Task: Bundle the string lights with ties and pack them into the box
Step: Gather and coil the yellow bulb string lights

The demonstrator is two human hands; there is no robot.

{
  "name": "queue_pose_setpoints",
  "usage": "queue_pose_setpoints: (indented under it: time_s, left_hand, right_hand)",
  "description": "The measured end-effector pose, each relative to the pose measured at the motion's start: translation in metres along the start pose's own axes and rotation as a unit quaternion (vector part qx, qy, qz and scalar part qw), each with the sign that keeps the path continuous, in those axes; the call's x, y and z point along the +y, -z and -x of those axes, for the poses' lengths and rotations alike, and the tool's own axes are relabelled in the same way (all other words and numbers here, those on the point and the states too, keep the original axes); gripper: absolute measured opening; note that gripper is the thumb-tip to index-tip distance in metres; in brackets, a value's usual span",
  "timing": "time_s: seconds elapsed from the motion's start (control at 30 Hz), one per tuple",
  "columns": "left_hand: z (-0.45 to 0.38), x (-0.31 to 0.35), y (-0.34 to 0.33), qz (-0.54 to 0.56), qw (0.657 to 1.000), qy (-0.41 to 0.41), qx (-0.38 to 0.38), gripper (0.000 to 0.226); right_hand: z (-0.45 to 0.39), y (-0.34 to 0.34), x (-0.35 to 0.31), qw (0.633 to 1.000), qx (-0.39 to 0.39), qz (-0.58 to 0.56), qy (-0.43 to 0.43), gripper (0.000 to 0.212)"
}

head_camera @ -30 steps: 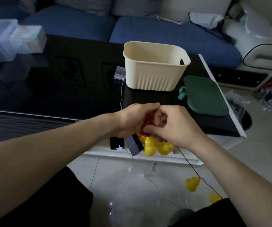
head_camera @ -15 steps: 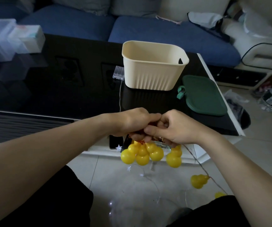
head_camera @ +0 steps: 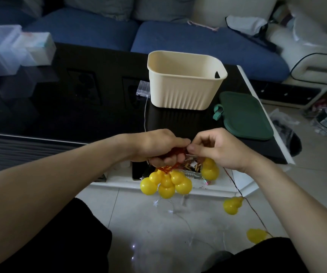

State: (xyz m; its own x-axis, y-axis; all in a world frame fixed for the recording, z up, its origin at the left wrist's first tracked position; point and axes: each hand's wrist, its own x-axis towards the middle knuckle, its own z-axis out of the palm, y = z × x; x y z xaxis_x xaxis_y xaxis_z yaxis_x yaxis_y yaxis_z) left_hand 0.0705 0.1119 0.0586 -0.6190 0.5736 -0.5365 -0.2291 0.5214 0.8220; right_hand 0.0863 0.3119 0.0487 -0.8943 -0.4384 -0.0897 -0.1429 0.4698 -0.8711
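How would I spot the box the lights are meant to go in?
Look at the black table in front of the blue sofa. Near its right end stands the box, just beyond the person's hands. It is cream and open-topped with ribbed sides, unlike the flat green lid beside it.

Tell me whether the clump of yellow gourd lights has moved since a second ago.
Yes. The gourd cluster now hangs lower and further left below the table's white edge, gripped by the left hand.

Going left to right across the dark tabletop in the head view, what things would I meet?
Clear storage boxes → small clear battery case → cream box → green lid.
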Motion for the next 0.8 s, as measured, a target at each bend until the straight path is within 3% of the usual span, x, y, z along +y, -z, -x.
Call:
queue_pose_setpoints:
  time_s: [0.13, 0.33, 0.43, 0.53, 0.67, 0.8]
  left_hand:
    - [0.000, -0.001, 0.001, 0.044, 0.999, -0.013, -0.019, 0.050]
    - [-0.003, -0.001, 0.004, 0.110, 0.993, -0.028, 0.022, 0.048]
    - [-0.004, -0.001, 0.006, 0.132, 0.990, -0.037, 0.042, 0.049]
    - [-0.005, -0.001, 0.008, 0.144, 0.987, -0.053, 0.040, 0.047]
    - [-0.004, -0.002, 0.003, 0.135, 0.988, -0.074, 0.021, 0.043]
    - [-0.003, -0.003, 0.001, 0.153, 0.985, -0.082, -0.011, 0.038]
  right_hand:
    - [-0.001, 0.000, 0.001, 1.000, 0.017, 0.010, 0.007, 0.032]
    - [0.001, 0.007, 0.002, 1.000, -0.008, 0.007, -0.029, 0.040]
    - [0.004, 0.010, 0.001, 0.999, -0.016, -0.023, -0.021, 0.035]
    - [0.003, 0.009, 0.003, 0.998, 0.029, -0.047, 0.011, 0.034]
    - [-0.001, 0.001, 0.003, 0.998, 0.045, -0.023, 0.043, 0.009]
    - [-0.002, -0.001, 0.005, 0.997, 0.063, 0.014, 0.053, 0.008]
